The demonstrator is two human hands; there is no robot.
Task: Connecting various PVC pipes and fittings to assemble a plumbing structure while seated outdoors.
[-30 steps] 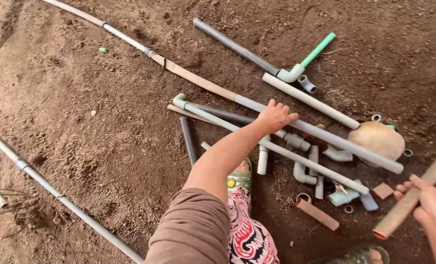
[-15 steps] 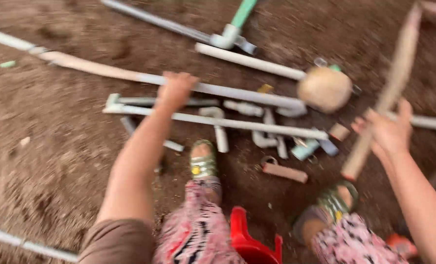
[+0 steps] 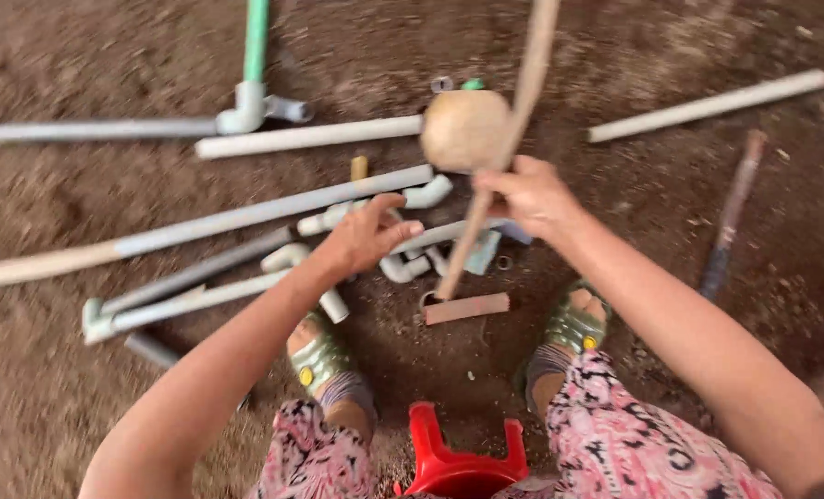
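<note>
My right hand (image 3: 527, 194) grips a long tan pipe (image 3: 504, 139) that stands steeply, its lower end near the ground by a short brown block (image 3: 467, 308). My left hand (image 3: 366, 236) hovers open, fingers spread, just left of that pipe and above a heap of grey pipes (image 3: 273, 208) and white elbow fittings (image 3: 402, 268). A round tan ball-shaped object (image 3: 463, 129) lies behind the held pipe.
A red plastic stool (image 3: 458, 457) sits between my legs. A green pipe (image 3: 256, 42) joins a grey tee fitting (image 3: 250, 111) at the back. A white pipe (image 3: 708, 106) and a dark rusty rod (image 3: 731, 217) lie on the dirt to the right.
The view has swung right and down. My left hand has lifted off the grey pipes and drawn toward the tan pipe. My right hand has brought that pipe to the centre.
</note>
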